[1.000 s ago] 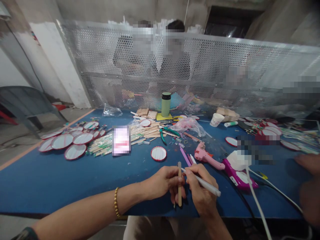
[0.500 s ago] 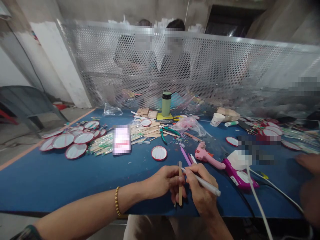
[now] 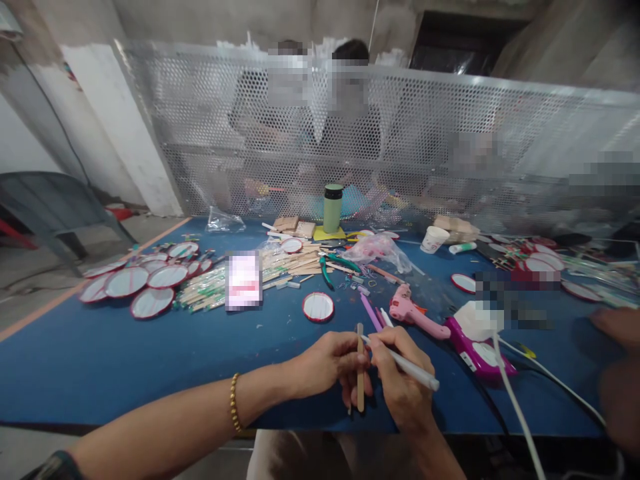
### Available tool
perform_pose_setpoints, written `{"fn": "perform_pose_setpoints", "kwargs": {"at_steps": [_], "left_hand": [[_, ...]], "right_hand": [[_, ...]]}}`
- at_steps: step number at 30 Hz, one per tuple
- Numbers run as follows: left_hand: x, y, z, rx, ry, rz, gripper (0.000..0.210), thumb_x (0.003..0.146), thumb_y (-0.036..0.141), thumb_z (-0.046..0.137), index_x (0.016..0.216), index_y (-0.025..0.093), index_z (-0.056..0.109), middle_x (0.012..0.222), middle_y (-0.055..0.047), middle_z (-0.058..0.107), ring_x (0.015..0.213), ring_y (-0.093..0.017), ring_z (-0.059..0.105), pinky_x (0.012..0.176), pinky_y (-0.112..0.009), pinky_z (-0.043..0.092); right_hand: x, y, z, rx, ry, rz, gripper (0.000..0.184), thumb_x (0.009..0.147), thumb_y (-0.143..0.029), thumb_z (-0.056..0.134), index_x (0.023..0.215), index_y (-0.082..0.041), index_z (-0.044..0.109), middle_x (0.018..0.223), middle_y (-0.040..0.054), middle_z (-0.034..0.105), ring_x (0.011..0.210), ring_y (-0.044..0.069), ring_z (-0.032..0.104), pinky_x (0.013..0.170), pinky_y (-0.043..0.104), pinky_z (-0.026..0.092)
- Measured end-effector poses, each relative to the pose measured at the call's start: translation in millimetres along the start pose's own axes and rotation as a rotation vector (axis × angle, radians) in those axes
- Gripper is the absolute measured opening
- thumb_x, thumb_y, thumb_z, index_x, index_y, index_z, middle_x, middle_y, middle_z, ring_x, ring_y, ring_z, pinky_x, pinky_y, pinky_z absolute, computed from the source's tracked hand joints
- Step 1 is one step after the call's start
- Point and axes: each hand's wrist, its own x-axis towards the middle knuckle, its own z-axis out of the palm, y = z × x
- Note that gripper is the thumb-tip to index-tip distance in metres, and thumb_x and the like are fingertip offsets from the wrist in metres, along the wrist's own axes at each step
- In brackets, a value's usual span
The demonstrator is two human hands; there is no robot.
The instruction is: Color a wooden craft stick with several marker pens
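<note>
Near the front edge of the blue table, my left hand is closed on a wooden craft stick, held upright between thumb and fingers. A whitish part shows at the stick's upper end. My right hand grips a white pen in a writing hold, its tip touching or very close to the stick's upper part. Just beyond my hands lies a small round white disc with a red rim. A purple pen and a white one lie beyond my right hand.
A pink glue gun and a purple power strip with cables lie to the right. Green-handled pliers, wooden sticks and a green bottle stand further back. Red-rimmed discs pile up left. Another person's hand is far right.
My right hand and the pen have shifted very slightly to the left. The craft stick and my left hand look the same.
</note>
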Motion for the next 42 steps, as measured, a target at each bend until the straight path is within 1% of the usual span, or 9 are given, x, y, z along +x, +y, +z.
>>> {"fn": "perform_pose_setpoints", "kwargs": {"at_steps": [6, 11, 14, 19, 24, 31, 36, 42], "left_hand": [[1.4, -0.9, -0.3, -0.022, 0.002, 0.015, 0.057, 0.075, 0.072, 0.065, 0.082, 0.017, 0.051, 0.066, -0.002, 0.064, 0.048, -0.011, 0.059, 0.047, -0.023, 0.048], [2.5, -2.2, -0.4, -0.025, -0.002, 0.014, 0.056, 0.076, 0.071, 0.065, 0.082, 0.016, 0.052, 0.066, -0.002, 0.064, 0.048, -0.010, 0.060, 0.045, -0.021, 0.048], [2.7, -3.3, -1.1, -0.026, -0.004, 0.011, 0.057, 0.076, 0.071, 0.065, 0.082, 0.016, 0.052, 0.066, -0.002, 0.065, 0.048, -0.011, 0.060, 0.045, -0.021, 0.049], [3.1, -4.5, -1.9, -0.020, -0.004, 0.012, 0.057, 0.076, 0.071, 0.064, 0.082, 0.016, 0.052, 0.064, -0.002, 0.064, 0.048, -0.011, 0.059, 0.045, -0.022, 0.048], [2.0, -2.3, -0.5, -0.035, 0.005, 0.012, 0.056, 0.076, 0.071, 0.065, 0.082, 0.017, 0.049, 0.069, -0.003, 0.066, 0.050, -0.011, 0.060, 0.046, -0.022, 0.048], [0.8, -0.2, -0.2, -0.054, 0.014, -0.002, 0.057, 0.073, 0.070, 0.068, 0.082, 0.017, 0.051, 0.067, -0.001, 0.066, 0.049, -0.010, 0.059, 0.046, -0.021, 0.048], [2.0, -1.8, -1.2, -0.055, -0.001, 0.004, 0.058, 0.072, 0.071, 0.068, 0.082, 0.017, 0.051, 0.067, -0.002, 0.066, 0.047, -0.010, 0.058, 0.045, -0.022, 0.048], [1.2, -1.0, -0.5, -0.041, 0.007, 0.003, 0.058, 0.073, 0.072, 0.068, 0.083, 0.016, 0.052, 0.067, -0.002, 0.065, 0.049, -0.011, 0.059, 0.047, -0.023, 0.048]], "right_hand": [[-1.2, 1.1, 0.8, 0.006, -0.022, 0.008, 0.029, 0.091, -0.032, 0.053, 0.065, -0.021, 0.063, 0.052, -0.0033, 0.061, 0.044, 0.011, 0.054, 0.045, 0.020, 0.043], [-1.3, 1.5, 1.2, -0.003, -0.038, 0.012, 0.031, 0.092, -0.033, 0.053, 0.065, -0.021, 0.062, 0.055, -0.0021, 0.062, 0.048, 0.012, 0.057, 0.046, 0.021, 0.044], [-0.7, 0.7, 1.0, -0.003, -0.024, 0.012, 0.030, 0.091, -0.033, 0.052, 0.065, -0.021, 0.063, 0.053, -0.0030, 0.061, 0.044, 0.011, 0.054, 0.045, 0.020, 0.043], [-1.6, 1.3, 1.7, 0.010, -0.009, -0.005, 0.028, 0.091, -0.031, 0.054, 0.066, -0.020, 0.063, 0.055, -0.0029, 0.063, 0.047, 0.011, 0.058, 0.046, 0.019, 0.045], [-3.7, 4.3, 1.3, -0.009, 0.051, 0.034, 0.027, 0.090, -0.031, 0.054, 0.067, -0.020, 0.063, 0.053, -0.0036, 0.061, 0.040, 0.009, 0.052, 0.042, 0.019, 0.043], [-3.6, 6.2, 1.2, -0.022, 0.042, 0.030, 0.026, 0.090, -0.030, 0.055, 0.067, -0.020, 0.063, 0.053, -0.0033, 0.063, 0.039, 0.009, 0.052, 0.041, 0.019, 0.041], [-3.9, 5.5, 1.7, -0.013, 0.036, 0.026, 0.027, 0.090, -0.029, 0.055, 0.066, -0.020, 0.062, 0.052, -0.0042, 0.061, 0.042, 0.009, 0.054, 0.043, 0.017, 0.041], [-2.3, 4.2, 1.8, 0.000, 0.032, -0.005, 0.027, 0.090, -0.028, 0.055, 0.066, -0.020, 0.062, 0.053, -0.0043, 0.062, 0.044, 0.009, 0.055, 0.045, 0.017, 0.043]]}}
